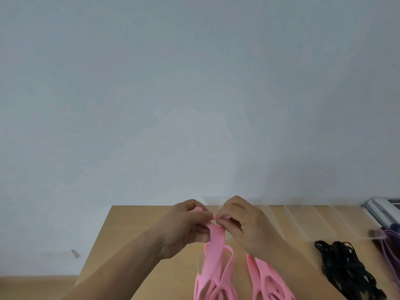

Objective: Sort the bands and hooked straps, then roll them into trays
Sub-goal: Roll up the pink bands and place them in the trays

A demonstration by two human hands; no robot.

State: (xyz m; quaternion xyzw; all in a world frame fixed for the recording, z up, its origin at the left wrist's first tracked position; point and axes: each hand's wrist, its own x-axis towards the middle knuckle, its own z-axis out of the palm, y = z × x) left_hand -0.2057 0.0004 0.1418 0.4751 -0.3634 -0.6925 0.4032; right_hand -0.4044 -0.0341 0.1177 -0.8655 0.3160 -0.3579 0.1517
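My left hand (184, 226) and my right hand (242, 221) are raised over the wooden table (121, 239), both pinching the top end of a wide pink band (214, 252). The band hangs down from my fingers to a bunch of pink bands (216, 286) at the frame's bottom. A second bunch of pink bands (268, 282) lies to the right of it. Clear plastic trays (303, 221) stand along the table's back edge. A heap of black straps (344, 263) lies at the right. Purple bands (391, 241) show at the far right edge.
A white and grey device (381, 211) sits at the back right corner of the table. A pale blue-grey wall (194, 94) fills the upper view. The table's left edge runs diagonally down to the floor (32, 286).
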